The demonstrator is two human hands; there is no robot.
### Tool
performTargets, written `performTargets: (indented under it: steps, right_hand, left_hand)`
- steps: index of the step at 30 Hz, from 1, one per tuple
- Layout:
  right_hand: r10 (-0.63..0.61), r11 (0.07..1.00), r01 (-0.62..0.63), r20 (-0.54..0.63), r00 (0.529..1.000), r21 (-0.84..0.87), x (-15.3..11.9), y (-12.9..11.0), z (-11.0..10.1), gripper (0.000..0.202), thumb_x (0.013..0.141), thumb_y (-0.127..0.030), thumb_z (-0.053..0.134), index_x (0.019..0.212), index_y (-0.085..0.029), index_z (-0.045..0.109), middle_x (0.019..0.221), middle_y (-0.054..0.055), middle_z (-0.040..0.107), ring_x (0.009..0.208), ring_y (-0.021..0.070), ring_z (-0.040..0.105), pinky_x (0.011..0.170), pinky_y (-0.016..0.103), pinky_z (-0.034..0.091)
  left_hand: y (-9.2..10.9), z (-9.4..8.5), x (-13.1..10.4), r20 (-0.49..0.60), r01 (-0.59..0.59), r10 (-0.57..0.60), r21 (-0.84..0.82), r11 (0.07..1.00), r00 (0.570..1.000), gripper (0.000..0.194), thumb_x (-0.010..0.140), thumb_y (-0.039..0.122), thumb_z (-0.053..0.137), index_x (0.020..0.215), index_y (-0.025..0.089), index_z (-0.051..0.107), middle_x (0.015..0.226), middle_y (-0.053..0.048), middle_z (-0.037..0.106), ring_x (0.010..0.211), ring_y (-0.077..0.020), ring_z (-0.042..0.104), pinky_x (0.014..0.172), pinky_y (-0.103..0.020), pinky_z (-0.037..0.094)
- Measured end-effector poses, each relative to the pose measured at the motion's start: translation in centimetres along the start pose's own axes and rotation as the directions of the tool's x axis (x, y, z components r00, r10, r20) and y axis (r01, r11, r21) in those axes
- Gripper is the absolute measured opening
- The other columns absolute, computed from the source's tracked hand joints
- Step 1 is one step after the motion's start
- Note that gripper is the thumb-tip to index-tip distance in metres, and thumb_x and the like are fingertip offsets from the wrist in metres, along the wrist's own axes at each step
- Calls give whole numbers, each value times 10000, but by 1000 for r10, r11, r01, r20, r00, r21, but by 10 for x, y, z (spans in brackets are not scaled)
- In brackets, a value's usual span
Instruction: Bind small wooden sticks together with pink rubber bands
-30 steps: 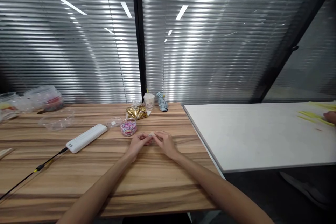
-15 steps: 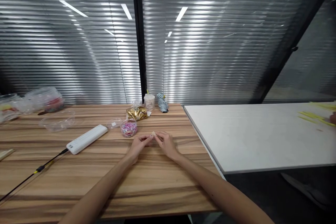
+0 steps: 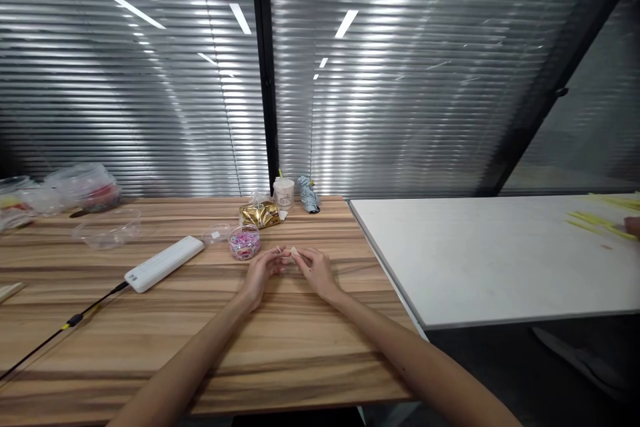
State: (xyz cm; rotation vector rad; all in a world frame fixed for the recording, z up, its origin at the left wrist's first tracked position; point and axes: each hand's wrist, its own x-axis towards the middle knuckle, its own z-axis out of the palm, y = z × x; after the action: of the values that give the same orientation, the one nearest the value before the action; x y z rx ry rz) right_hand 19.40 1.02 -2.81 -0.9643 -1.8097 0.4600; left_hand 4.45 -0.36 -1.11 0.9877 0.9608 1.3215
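Both hands rest on the wooden table [image 3: 150, 320], fingertips brought together. Right hand [image 3: 316, 271] pinches a small pale piece [image 3: 294, 251] between thumb and forefinger; the piece sits just above the table top, between the two hands. Left hand [image 3: 263, 271] has its fingertips closed on something very small just left of the piece; too small to identify.

Containers:
- Small round clear tub [image 3: 245, 242], lid off, just beyond the left hand; filled with small pink and purple bits, kind not resolvable.
- Clear round lid [image 3: 217, 234] lying flat just left of the tub.
- White cup [image 3: 284, 191] near the table's far edge; contents not visible.
- Gold foil packet [image 3: 259, 213] between cup and tub.
- Blue-grey folded bundle [image 3: 309, 193] to the right of the cup.
- Clear plastic bowl [image 3: 107, 228] at left; looks empty.
- Clear bags [image 3: 83, 187] at far left, with red and yellow contents, indistinct.

White power strip [image 3: 164, 263] lies left of the tub, with a black cable [image 3: 60, 331].

Adjoining white table [image 3: 475, 260]: another person's hand [image 3: 633, 225] at right edge, beside yellow strips [image 3: 593, 220].
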Motion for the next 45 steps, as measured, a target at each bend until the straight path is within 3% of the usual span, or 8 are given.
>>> performTargets:
  steps: [12, 23, 30, 45]
  right_hand:
    - [-35, 999, 35, 13, 999, 11, 0, -6, -2, 247, 855, -326, 448, 874, -202, 661, 821, 52, 665, 735, 172, 583, 677, 257, 429]
    - [-102, 994, 100, 51, 993, 52, 1, -12, -6, 246, 870, -291, 416, 848, -201, 643, 751, 35, 633, 714, 155, 558, 651, 241, 421]
    - [-117, 992, 114, 60, 991, 49, 0, -14, -6, 248, 872, -276, 408, 783, -193, 624, 718, 31, 607, 693, 151, 539, 650, 241, 410]
    - [-148, 987, 144, 59, 987, 65, 0, -10, -4, 233, 872, -259, 424, 780, -182, 625, 679, 23, 589, 636, 134, 523, 602, 227, 388]
  left_hand:
    - [-7, -5, 8, -106, -98, 105, 75, 992, 989, 374, 591, 361, 691, 866, 109, 670, 828, -106, 693, 758, -194, 630, 762, -335, 479]
    - [-8, -4, 6, -97, -169, 192, 209, 963, 976, 313, 589, 371, 701, 796, 135, 695, 770, -64, 699, 717, -181, 623, 763, -318, 478]
    - [-3, -7, 7, -224, -229, 260, 155, 961, 939, 342, 579, 393, 705, 793, 128, 682, 745, -53, 686, 643, -151, 600, 712, -318, 488]
    - [2, -5, 5, -228, -217, 209, -13, 976, 951, 330, 571, 431, 684, 561, 105, 640, 599, -48, 618, 493, -94, 492, 490, -237, 443]
